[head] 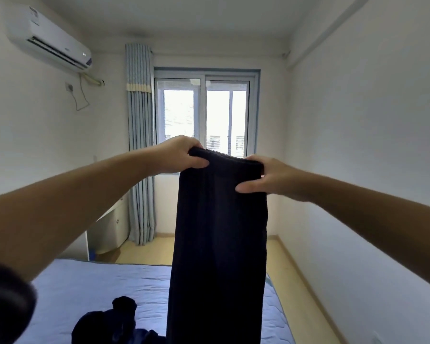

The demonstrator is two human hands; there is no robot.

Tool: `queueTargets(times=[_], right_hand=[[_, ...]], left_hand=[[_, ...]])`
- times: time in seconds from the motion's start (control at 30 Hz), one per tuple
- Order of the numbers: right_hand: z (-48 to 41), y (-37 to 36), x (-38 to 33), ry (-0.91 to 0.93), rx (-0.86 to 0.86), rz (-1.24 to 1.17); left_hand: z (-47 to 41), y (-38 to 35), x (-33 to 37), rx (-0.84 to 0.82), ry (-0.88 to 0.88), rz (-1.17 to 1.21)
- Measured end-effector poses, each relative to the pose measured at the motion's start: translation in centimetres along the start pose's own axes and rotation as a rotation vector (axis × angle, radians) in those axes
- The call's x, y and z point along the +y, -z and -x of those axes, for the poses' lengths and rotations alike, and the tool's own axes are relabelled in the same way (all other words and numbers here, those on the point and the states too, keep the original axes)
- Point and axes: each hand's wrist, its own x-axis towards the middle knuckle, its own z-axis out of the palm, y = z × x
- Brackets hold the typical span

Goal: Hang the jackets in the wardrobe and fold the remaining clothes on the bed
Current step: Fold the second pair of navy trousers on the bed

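A: Why so high?
B: Both hands pinch the waistband; left hand (184, 155) and right hand (266, 176) clamp its two ends, so the dark trousers (219, 244) hang straight below, over the bed (85, 289); probably ready for folding.

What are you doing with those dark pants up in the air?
A person is holding up a pair of dark trousers by the waistband, left hand on one end and right hand on the other, so they hang straight down over the blue bed. More dark clothes lie in a heap on the bed, not folded yet. The window is straight ahead.
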Motion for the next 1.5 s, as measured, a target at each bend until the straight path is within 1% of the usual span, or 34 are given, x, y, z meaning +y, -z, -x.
queueTargets(times=[0.1, 0.17, 0.23, 0.27, 0.3, 0.33, 0.37, 0.4, 0.43, 0.5, 0.53, 0.57, 0.6, 0.63, 0.67, 0.7, 0.73, 0.77, 0.8, 0.87, 0.93, 0.97, 1.03, 1.1, 1.2, 1.27, 1.33, 1.4, 1.43, 1.5], right_hand=[[-1.0, -0.4, 0.7, -0.049, 0.119, 0.063], [-1.7, 0.1, 0.1, -0.059, 0.147, 0.06], [-2.1, 0.6, -0.5, 0.001, 0.208, 0.058], [-2.3, 0.6, -0.5, 0.037, 0.253, 0.059], [-2.4, 0.4, -0.5, 0.046, 0.281, 0.07], [-2.3, 0.1, -0.4, 0.017, 0.263, 0.093], [-2.2, -0.3, -0.2, -0.038, 0.202, 0.123], [-2.0, -0.8, 0.0, -0.078, 0.15, 0.146], [-2.0, -1.1, 0.2, -0.083, 0.157, 0.151], [-1.8, -1.1, 0.1, 0.003, 0.355, 0.068], [-1.5, -0.9, 0.0, 0.034, 0.427, 0.024], [-1.2, -0.7, 0.0, 0.024, 0.419, 0.013], [-0.8, -0.7, 0.0, -0.022, 0.332, 0.041], [-0.3, -0.9, 0.2, -0.075, 0.231, 0.076], [0.2, -1.2, 0.6, -0.094, 0.186, 0.081], [0.6, -1.4, 0.7, -0.076, 0.199, 0.052], [1.0, -1.3, 0.5, -0.046, 0.228, 0.003], [1.5, -0.9, 0.4, -0.04, 0.235, -0.054], [1.9, -0.2, 0.2, -0.063, 0.188, -0.109], [3.1, 1.4, -0.4, -0.155, -0.031, -0.176], [4.3, 2.8, -1.0, -0.179, -0.229, -0.207], [4.8, 3.3, -1.4, -0.156, -0.291, -0.231], [5.5, 3.9, -2.0, -0.095, -0.361, -0.308], [5.8, 4.5, -2.6, -0.055, -0.381, -0.38], [5.3, 5.7, -3.0, -0.021, -0.38, -0.412], [4.5, 6.4, -2.8, -0.025, -0.383, -0.412], [3.1, 6.9, -1.6, -0.075, -0.376, -0.398], [1.1, 6.8, 0.9, -0.167, -0.374, -0.382], [-0.1, 6.4, 2.6, -0.23, -0.338, -0.351], [-3.1, 5.1, 6.4, -0.349, -0.173, -0.203]], left_hand=[[-0.2, -0.4, -0.6, -0.07, 0.018, -0.06], [-0.4, -0.1, -0.4, -0.04, 0.024, -0.115], [-0.9, 0.6, -0.1, 0.044, 0.014, -0.107], [-1.0, 0.8, 0.0, 0.061, 0.015, -0.105], [-0.9, 0.9, 0.0, 0.03, 0.022, -0.137], [-0.6, 0.8, 0.1, -0.044, 0.041, -0.196], [-0.3, 0.5, 0.0, -0.118, 0.072, -0.251], [0.0, 0.1, -0.2, -0.137, 0.095, -0.272], [0.2, -0.3, -0.5, -0.094, 0.103, -0.249], [0.5, -0.9, -1.1, 0.101, 0.102, -0.007], [0.7, -1.1, -1.2, 0.132, 0.107, 0.127], [1.0, -1.3, -1.1, 0.066, 0.132, 0.217], [1.3, -1.6, -1.1, -0.057, 0.167, 0.232], [1.6, -2.0, -1.2, -0.147, 0.187, 0.206], [1.8, -2.3, -1.3, -0.164, 0.182, 0.193], [2.1, -2.4, -1.3, -0.139, 0.164, 0.223], [2.3, -2.2, -1.4, -0.114, 0.143, 0.289], [2.6, -2.1, -1.3, -0.124, 0.118, 0.367], [2.9, -1.8, -1.3, -0.166, 0.096, 0.436], [3.7, -1.4, -0.8, -0.315, 0.063, 0.516], [4.4, -1.1, -0.3, -0.411, 0.019, 0.57], [4.6, -0.9, -0.2, -0.436, -0.007, 0.613], [4.8, -0.3, 0.4, -0.456, -0.06, 0.696], [4.6, 0.5, 1.0, -0.44, -0.111, 0.735], [3.6, 1.8, 1.5, -0.409, -0.17, 0.755], [2.3, 2.0, 1.4, -0.405, -0.167, 0.75], [0.7, 1.6, 0.7, -0.415, -0.116, 0.72], [-1.4, 0.3, -0.8, -0.454, -0.042, 0.635], [-2.7, -1.0, -1.9, -0.461, -0.002, 0.549], [-6.1, -4.6, -4.1, -0.408, 0.077, 0.287]])
